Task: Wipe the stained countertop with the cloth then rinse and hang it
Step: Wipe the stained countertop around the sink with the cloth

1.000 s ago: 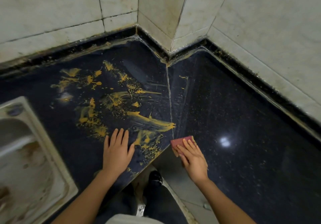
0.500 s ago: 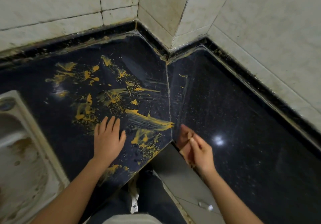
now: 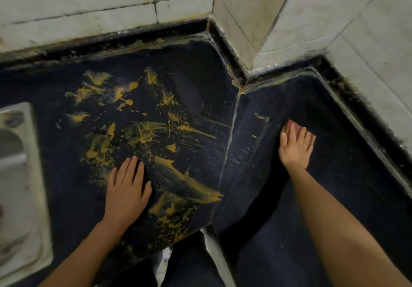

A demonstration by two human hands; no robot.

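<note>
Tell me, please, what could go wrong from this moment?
The left hand lies flat beside the yellow stains and may smear them. The cloth, mostly hidden under the right hand, may push the stains into the seam between the slabs or over the front edge.
</note>
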